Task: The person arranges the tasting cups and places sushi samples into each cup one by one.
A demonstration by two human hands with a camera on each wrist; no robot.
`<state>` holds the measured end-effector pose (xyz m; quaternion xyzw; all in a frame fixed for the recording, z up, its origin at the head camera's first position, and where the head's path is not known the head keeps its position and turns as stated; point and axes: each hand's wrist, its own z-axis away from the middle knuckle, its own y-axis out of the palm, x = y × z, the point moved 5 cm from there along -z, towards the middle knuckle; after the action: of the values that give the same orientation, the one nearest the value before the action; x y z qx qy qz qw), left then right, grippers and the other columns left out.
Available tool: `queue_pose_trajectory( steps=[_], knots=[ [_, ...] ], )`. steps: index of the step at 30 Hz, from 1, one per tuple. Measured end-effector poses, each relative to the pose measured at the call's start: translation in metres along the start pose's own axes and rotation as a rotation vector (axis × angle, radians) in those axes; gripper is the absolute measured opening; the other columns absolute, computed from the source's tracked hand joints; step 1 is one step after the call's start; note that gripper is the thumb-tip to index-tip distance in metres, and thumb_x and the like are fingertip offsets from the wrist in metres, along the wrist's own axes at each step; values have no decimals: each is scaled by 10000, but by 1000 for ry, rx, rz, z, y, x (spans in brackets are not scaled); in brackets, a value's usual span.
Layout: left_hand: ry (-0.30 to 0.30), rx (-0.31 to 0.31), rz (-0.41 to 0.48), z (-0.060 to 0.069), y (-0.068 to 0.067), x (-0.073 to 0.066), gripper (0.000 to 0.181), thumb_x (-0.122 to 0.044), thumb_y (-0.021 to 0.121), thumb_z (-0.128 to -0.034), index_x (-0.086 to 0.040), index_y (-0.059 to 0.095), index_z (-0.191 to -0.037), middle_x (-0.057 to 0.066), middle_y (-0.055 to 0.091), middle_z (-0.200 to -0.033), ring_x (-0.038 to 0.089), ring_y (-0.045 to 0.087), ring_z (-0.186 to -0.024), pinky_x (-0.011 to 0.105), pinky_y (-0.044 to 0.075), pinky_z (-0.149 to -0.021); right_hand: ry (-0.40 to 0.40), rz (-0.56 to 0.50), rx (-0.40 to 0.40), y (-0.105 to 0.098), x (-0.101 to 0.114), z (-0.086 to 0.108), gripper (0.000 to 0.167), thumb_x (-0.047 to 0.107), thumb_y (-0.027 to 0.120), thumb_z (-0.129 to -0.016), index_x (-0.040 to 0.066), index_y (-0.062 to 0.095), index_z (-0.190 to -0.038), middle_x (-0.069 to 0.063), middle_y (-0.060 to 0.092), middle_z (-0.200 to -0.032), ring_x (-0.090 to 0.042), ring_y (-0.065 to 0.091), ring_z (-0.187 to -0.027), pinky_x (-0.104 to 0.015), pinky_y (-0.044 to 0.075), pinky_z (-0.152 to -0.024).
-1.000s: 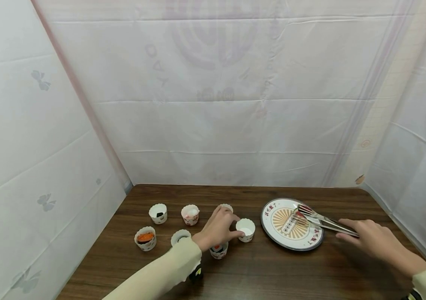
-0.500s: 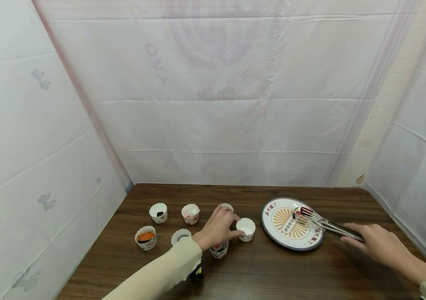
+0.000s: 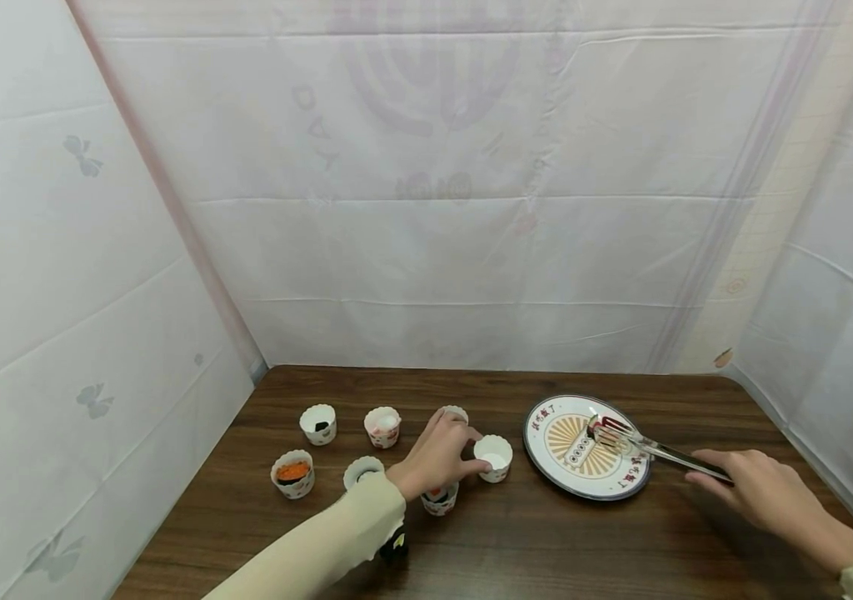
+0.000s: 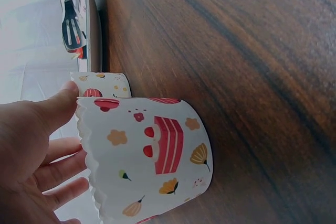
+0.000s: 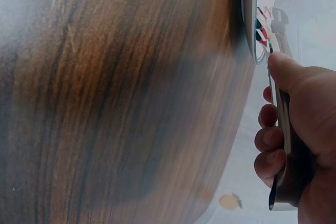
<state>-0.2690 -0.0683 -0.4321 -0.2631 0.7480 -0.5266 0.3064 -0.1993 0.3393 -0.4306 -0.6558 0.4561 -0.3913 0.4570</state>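
Note:
My right hand (image 3: 764,492) grips metal serving tongs (image 3: 666,452) by the handle, the fingers curled round it in the right wrist view. The slotted ends of the tongs lie over a small sushi-like piece (image 4: 79,52) with red on it, at the plate's (image 3: 561,483) middle; the tongs partly cover it. My left hand (image 3: 434,454) holds the left side of a white paper baking cup (image 3: 494,460) between thumb and forefinger. Nothing shows inside this cup, which stands upright. Beneath the left wrist, another cup (image 4: 152,156) stands nearer, printed with cake slices, holding sushi.
More paper cups stand to the left: one with an orange topping (image 3: 292,479), one with a black piece (image 3: 318,425), and one with something pinkish-white (image 3: 383,427). The left hand and sleeve partly cover others. White cloth (image 3: 426,250) hangs behind the wooden table (image 3: 516,542).
My right hand has moved slightly right and down, and the two ends of the tongs have come closer together over the piece on the plate. The left hand stays at the cup.

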Motion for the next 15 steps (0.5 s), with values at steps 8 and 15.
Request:
queue_pose_trajectory(
  steps=[8, 15],
  knots=[
    [3, -6, -2, 0, 1, 1, 402, -429, 820, -879, -107, 793, -1120, -25, 759, -1060, 241, 584, -1205, 549, 331, -1155, 4, -5, -6, 0, -1, 2, 443, 422, 761, -923, 35, 764, -1139, -127, 759, -952, -281, 698, -762, -424, 474, -488],
    [-5, -1, 11, -1, 2, 2, 403, -420, 820, -882, -102, 789, -1128, -8, 760, -1079, 251, 577, -1233, 554, 316, -1167, 7, -15, -12, 0, -2, 3, 444, 418, 765, -920, 31, 764, -1139, -142, 759, -956, -284, 698, -758, -420, 468, -478]
  ],
)
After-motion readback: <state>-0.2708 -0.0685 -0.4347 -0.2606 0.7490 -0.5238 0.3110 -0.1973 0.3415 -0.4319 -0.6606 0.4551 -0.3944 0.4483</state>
